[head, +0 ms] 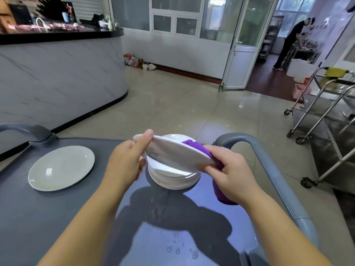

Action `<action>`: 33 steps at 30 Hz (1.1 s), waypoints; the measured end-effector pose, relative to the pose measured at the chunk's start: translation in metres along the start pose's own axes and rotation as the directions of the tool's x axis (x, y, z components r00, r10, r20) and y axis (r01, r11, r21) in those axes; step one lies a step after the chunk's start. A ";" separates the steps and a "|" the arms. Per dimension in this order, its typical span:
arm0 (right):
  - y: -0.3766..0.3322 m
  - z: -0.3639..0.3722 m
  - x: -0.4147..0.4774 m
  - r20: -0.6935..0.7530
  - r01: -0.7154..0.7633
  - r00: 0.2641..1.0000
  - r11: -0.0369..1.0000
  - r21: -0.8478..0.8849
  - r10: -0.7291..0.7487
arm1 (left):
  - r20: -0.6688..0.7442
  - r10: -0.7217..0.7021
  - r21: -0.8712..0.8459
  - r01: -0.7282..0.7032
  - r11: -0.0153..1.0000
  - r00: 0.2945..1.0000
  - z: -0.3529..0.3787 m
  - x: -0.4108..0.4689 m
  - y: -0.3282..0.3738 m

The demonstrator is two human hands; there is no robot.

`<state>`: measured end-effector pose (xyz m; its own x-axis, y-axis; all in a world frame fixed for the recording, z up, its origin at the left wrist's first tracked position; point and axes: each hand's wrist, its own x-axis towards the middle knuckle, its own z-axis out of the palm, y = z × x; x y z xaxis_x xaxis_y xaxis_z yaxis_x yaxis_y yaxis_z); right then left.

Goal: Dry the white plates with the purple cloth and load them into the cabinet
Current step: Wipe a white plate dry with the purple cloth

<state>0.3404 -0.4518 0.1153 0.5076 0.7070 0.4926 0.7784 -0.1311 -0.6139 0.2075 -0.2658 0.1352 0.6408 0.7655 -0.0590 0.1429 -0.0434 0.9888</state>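
Note:
I hold a white plate (172,152) tilted above a stack of white plates (172,179) on the grey cart top (57,208). My left hand (124,160) grips the plate's left rim, thumb on top. My right hand (228,175) holds the purple cloth (196,145) wrapped over the plate's right rim, and the cloth's tail hangs below my palm. A single white plate (61,167) lies flat on the cart to the left. No cabinet is in view.
Grey cart handles rise at the far left (28,131) and at the right (269,160). Water drops (180,248) lie on the cart near me. Metal trolleys (326,121) stand to the right, a marble counter (57,77) to the left, a person (292,41) beyond the doorway.

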 end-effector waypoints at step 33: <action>-0.037 -0.012 0.058 -0.252 -0.169 0.864 0.724 0.669 0.435 | -0.022 0.226 0.324 -0.207 0.923 0.974 0.003 0.004 -0.014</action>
<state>0.3453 -0.4145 0.1737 0.8704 0.3790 0.3141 0.2302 0.2506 -0.9403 0.2098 -0.2641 0.1206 0.6395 0.7500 0.1689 0.2441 -0.4064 0.8805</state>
